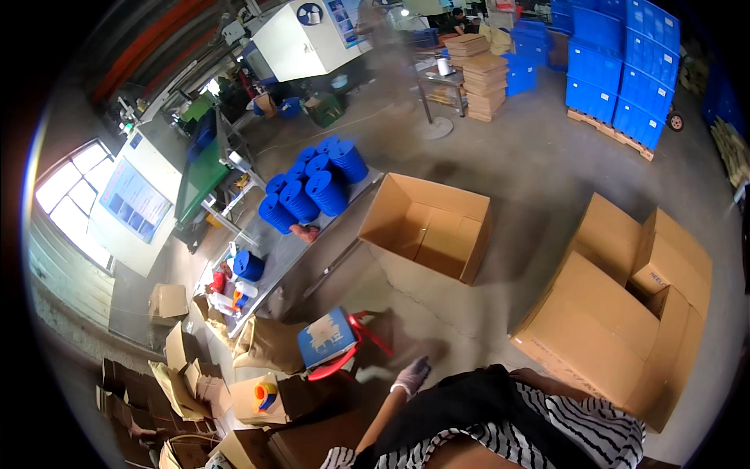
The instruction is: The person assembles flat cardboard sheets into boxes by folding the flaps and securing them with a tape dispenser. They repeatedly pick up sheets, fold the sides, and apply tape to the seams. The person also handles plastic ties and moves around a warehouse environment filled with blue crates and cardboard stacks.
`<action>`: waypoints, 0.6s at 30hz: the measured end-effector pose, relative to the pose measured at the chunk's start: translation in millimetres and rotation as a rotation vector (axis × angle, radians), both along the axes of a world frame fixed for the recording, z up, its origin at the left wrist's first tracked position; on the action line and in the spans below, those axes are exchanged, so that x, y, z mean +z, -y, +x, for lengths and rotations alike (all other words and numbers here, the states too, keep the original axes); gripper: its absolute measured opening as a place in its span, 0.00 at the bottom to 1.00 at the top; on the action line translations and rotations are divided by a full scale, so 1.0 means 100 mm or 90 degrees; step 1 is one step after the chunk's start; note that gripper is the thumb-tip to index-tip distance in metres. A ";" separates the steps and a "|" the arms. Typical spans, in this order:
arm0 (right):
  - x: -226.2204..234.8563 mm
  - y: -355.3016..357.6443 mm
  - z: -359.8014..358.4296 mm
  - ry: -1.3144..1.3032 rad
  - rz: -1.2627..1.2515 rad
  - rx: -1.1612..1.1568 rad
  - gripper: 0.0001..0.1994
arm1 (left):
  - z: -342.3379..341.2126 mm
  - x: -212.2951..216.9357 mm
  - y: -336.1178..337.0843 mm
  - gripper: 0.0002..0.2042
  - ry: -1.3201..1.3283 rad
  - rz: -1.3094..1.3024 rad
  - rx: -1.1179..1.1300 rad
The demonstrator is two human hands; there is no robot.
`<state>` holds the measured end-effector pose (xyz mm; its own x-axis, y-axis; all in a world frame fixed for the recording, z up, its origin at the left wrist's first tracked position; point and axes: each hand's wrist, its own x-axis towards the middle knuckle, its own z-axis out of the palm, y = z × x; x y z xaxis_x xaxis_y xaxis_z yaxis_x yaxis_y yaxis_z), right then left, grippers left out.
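My left hand (412,377), in a pale glove, hangs over the floor beside my body, its fingers loosely stretched and nothing seen in them. Nearest to it is a red stool (372,334) with a worn blue board (326,338) on its seat. Of my right arm (543,382) only a bit shows at my side; the right hand is hidden. Ahead of me an open, empty cardboard box (422,227) stands on the floor. To its left, a long grey table (332,234) carries a cluster of blue ribbed drum-like spools (326,192).
At right stand large cardboard boxes (594,313). Loose cartons (195,391) and a tape dispenser (266,395) lie at lower left. Blue crates (601,70) on a pallet, cardboard stacks (484,82) and a blurred person (391,62) are farther off.
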<state>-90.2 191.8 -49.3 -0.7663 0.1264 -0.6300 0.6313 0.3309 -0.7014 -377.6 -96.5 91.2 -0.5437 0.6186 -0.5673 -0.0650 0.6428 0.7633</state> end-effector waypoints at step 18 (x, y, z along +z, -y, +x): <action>0.00 -2.40 -1.39 0.154 0.230 -0.283 0.18 | -2.12 -1.13 -1.01 0.15 0.064 -0.467 0.023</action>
